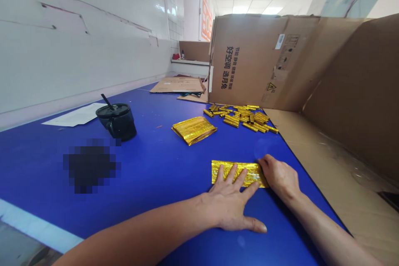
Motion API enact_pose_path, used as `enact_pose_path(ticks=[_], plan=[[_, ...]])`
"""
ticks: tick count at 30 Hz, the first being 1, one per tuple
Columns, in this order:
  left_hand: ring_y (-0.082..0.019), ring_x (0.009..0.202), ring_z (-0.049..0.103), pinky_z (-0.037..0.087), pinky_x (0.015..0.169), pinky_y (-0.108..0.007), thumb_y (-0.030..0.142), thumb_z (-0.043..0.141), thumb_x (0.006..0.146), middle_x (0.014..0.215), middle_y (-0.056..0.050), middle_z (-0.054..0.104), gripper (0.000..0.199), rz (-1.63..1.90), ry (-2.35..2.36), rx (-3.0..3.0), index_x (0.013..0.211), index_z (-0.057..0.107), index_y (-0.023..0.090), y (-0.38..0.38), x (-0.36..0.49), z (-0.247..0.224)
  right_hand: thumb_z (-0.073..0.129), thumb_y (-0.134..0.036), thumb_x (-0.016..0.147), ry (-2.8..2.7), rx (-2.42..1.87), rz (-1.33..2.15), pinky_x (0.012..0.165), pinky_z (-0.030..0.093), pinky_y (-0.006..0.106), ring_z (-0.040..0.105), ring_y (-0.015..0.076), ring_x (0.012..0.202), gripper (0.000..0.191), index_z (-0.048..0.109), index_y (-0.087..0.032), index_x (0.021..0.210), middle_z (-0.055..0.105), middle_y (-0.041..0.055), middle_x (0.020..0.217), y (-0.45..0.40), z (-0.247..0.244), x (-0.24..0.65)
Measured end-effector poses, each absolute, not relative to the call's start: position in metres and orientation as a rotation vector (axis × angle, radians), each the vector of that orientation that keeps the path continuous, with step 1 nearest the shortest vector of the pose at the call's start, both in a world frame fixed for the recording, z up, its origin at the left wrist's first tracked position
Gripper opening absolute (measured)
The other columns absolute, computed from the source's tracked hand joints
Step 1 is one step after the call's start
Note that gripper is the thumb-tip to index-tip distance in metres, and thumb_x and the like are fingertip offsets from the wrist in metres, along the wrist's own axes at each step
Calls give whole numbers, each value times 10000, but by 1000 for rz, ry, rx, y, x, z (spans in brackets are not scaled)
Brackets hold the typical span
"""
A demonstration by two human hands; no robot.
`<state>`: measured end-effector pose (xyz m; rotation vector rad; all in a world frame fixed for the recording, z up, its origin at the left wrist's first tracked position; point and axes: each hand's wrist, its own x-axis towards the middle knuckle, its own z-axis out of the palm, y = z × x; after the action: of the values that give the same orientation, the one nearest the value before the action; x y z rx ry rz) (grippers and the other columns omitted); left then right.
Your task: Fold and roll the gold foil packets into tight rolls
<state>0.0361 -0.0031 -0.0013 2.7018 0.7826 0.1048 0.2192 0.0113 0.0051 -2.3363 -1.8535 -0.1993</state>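
Under L hand (228, 208): shiny gold sht (253, 169)

So there's this shiny gold foil sheet (217, 171), a crinkly rectangle lying flat and lengthwise across the blue tabletop (super wrinkly, honestly), with its middle and right end partly covered, so I can't make out its full outline.
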Motion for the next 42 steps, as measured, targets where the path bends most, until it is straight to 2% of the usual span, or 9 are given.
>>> enact_pose_path(ticks=[3, 5, 9, 13, 22, 27, 32, 37, 42], plan=[[-352, 1247, -71, -26, 929, -595, 752, 217, 661, 1400, -130, 23, 871, 109, 785, 2707, 1340, 104, 219, -4, 37, -1, 320, -365, 833, -1811, -2025, -214, 654, 441, 321, 601, 230, 820, 324, 566, -189, 948, 644, 92, 921, 1, 8, 211], [-353, 1249, -55, -14, 938, -587, 729, 250, 679, 1401, -124, 26, 869, 99, 786, 2713, 1344, 77, 198, -6, 38, 0, 316, -386, 839, -1990, -1689, -12, 796, 424, 304, 558, 197, 944, 366, 548, -181, 1035, 612, 83, 1030, -8, 8, 196], [-368, 1246, -39, -9, 933, -595, 655, 320, 725, 1405, -77, 61, 793, 33, 803, 2724, 1342, 95, 212, -8, 41, 1, 350, -468, 824, -2417, -1368, 336, 1006, 178, 449, 261, 227, 1229, 545, 320, -188, 1290, 348, 69, 1332, -17, 2, 172], [-370, 1245, -32, 21, 945, -578, 700, 328, 678, 1407, -75, 30, 899, 80, 801, 2680, 1342, -13, 198, -5, 41, 1, 301, -512, 826, -2399, -1481, 463, 1021, 142, 435, 98, 215, 1272, 622, 224, -157, 1331, 170, 78, 1396, -11, -3, 181], [-346, 1250, -59, 48, 965, -542, 713, 313, 673, 1403, -89, -55, 935, 56, 761, 2706, 1327, -110, 196, 5, 36, 2, 218, -567, 817, -2407, -1608, 458, 1035, 81, 398, 24, 183, 1273, 697, 127, -125, 1348, 51, 94, 1406, -5, -2, 186], [-289, 1260, -73, 4, 1005, -449, 732, 211, 682, 1385, -175, -27, 971, -5, 986, 2714, 1331, -1, 42, 26, 16, -3, 225, -578, 807, -2462, -1674, 313, 1030, 76, 406, 36, 196, 1273, 729, 155, -85, 1340, 100, 138, 1397, -1, -7, 191], [-245, 1269, -70, -8, 999, -458, 703, 160, 716, 1392, -127, -27, 890, -87, 1054, 2751, 1336, 23, 79, 46, -10, -1, 243, -587, 797, -2508, -1666, 219, 1018, 93, 440, 58, 231, 1270, 726, 205, -98, 1333, 130, 142, 1392, 1, -10, 191], [-264, 1271, -33, 14, 987, -491, 719, 178, 699, 1391, -133, -3, 908, -132, 1078, 2748, 1337, 44, 86, 47, -12, 5, 247, -574, 801, -2515, -1664, 204, 1018, 92, 439, 50, 231, 1270, 717, 197, -98, 1335, 126, 138, 1394, 1, -11, 190], [-324, 1257, 84, 10, 963, -534, 733, 283, 655, 1351, -207, 186, 948, -177, 1189, 2834, 1301, 231, 40, 45, 6, 16, 247, -574, 800, -2520, -1688, 223, 1019, 89, 433, 49, 232, 1271, 717, 194, -101, 1336, 125, 133, 1396, 2, -9, 189]])
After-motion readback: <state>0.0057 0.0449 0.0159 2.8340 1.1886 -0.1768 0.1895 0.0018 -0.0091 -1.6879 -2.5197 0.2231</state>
